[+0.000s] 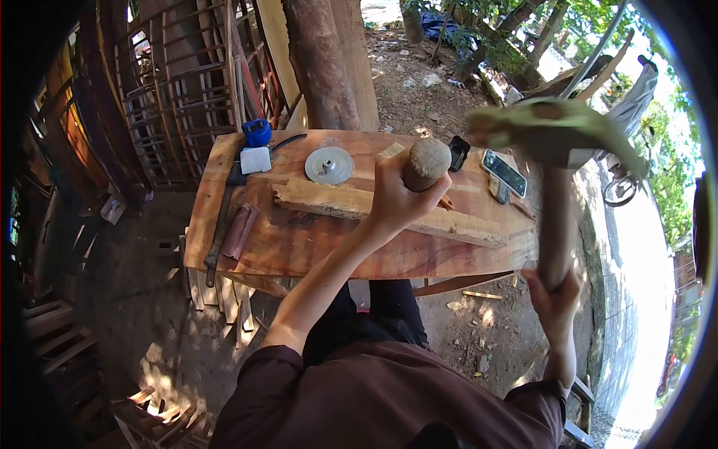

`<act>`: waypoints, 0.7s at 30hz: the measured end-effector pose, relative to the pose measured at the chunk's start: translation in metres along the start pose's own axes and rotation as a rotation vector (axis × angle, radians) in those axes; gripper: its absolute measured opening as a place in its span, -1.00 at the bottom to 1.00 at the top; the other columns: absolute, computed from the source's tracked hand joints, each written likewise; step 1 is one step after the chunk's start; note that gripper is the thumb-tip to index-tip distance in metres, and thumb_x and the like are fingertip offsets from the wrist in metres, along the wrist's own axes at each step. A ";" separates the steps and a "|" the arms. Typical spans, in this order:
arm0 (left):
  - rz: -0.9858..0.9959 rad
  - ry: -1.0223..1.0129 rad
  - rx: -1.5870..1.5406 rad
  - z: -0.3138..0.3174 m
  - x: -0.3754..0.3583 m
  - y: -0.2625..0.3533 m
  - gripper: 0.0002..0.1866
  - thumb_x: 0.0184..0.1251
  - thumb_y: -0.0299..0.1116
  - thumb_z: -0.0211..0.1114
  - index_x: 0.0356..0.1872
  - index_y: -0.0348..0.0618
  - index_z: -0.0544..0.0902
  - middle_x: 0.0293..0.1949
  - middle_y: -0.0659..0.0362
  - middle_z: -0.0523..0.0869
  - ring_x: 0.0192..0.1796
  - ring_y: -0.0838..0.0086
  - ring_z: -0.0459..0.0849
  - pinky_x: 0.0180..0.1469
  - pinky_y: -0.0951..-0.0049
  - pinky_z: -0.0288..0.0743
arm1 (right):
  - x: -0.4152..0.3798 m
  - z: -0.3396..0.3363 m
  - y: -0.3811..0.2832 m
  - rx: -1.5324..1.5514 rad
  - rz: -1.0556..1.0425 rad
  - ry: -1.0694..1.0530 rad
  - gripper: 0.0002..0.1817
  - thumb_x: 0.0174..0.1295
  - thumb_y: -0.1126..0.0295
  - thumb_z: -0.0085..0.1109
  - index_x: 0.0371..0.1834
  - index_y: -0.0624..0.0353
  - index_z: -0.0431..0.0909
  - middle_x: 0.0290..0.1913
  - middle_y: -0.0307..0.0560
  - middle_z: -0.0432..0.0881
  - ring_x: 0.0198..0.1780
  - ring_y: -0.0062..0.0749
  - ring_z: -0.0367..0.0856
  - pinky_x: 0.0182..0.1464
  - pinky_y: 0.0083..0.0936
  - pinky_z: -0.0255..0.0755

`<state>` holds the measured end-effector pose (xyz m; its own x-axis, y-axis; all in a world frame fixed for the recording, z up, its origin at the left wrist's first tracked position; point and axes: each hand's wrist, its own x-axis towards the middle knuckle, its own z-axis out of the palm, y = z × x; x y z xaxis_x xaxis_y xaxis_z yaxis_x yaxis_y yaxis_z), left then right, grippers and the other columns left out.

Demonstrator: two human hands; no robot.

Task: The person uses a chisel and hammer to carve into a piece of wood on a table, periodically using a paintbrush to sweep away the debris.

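Note:
My left hand [407, 198] is closed round the thick wooden handle of a chisel [429, 161], its round, battered end facing up. The lower part of the chisel is hidden behind the hand, over a long wooden beam [471, 227] that lies across the table. Raised on the right, my right hand [555, 295] grips the wooden shaft of a claw hammer [555, 217]. The hammer's head is smeared by motion and stands high, to the right of the chisel's top and apart from it.
The wooden table [314, 251] bears a round metal disc [329, 165], a blue object [257, 132], a white block [255, 160], a long dark blade-like tool [222, 232], a reddish-brown roll [241, 231], a phone [505, 173] and a black case [459, 153]. A tree trunk [321, 67] rises behind it.

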<state>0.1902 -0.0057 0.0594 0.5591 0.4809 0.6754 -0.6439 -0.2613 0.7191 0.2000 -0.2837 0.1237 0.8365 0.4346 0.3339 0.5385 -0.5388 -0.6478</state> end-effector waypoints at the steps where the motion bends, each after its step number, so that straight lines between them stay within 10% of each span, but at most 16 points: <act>1: -0.008 0.009 0.001 0.001 0.000 0.001 -0.90 0.07 -0.48 0.35 -0.51 -0.28 0.61 -0.54 0.20 0.68 -0.47 0.68 0.61 -0.43 0.57 0.47 | -0.001 0.000 -0.008 -0.103 -0.036 -0.049 -0.56 -0.01 0.26 0.55 -0.31 0.35 0.51 -0.56 -0.13 0.62 -0.52 -0.52 0.58 -0.42 -0.51 0.44; 10: -0.003 0.021 -0.008 -0.005 0.002 -0.008 -0.90 0.06 -0.48 0.35 -0.50 -0.30 0.61 -0.57 0.24 0.65 -0.50 0.70 0.58 -0.46 0.56 0.44 | -0.005 -0.015 -0.004 0.226 0.095 0.086 -0.53 -0.05 0.25 0.56 -0.29 0.36 0.52 -0.54 -0.07 0.64 -0.51 -0.54 0.56 -0.42 -0.52 0.43; 13: -0.024 0.013 -0.020 0.000 0.004 -0.002 -0.90 0.07 -0.49 0.34 -0.51 -0.28 0.61 -0.58 0.26 0.63 -0.51 0.70 0.56 -0.45 0.57 0.43 | 0.002 -0.004 -0.009 -0.191 -0.099 -0.089 -0.53 -0.04 0.29 0.56 -0.22 0.36 0.51 -0.56 0.01 0.61 -0.52 -0.54 0.56 -0.43 -0.52 0.41; 17: -0.035 0.078 -0.062 -0.003 0.008 -0.001 -0.90 0.07 -0.48 0.35 -0.51 -0.27 0.60 -0.59 0.27 0.63 -0.51 0.71 0.56 -0.45 0.58 0.43 | 0.006 -0.007 -0.009 -0.018 0.008 -0.195 -0.50 -0.04 0.20 0.56 -0.26 0.37 0.52 -0.60 -0.05 0.58 -0.52 -0.54 0.56 -0.45 -0.53 0.40; 21: -0.049 0.052 -0.026 -0.005 0.005 -0.002 -0.90 0.16 -0.51 0.31 -0.52 -0.25 0.60 -0.62 0.32 0.60 -0.55 0.75 0.53 -0.50 0.62 0.37 | 0.003 -0.010 -0.003 0.229 0.008 0.066 -0.52 0.05 0.10 0.50 -0.32 0.33 0.53 -0.60 -0.22 0.56 -0.55 -0.61 0.52 -0.47 -0.60 0.38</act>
<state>0.1917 0.0019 0.0604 0.5623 0.5357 0.6299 -0.6302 -0.2155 0.7459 0.2019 -0.2874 0.1335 0.8495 0.3791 0.3670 0.5009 -0.3608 -0.7867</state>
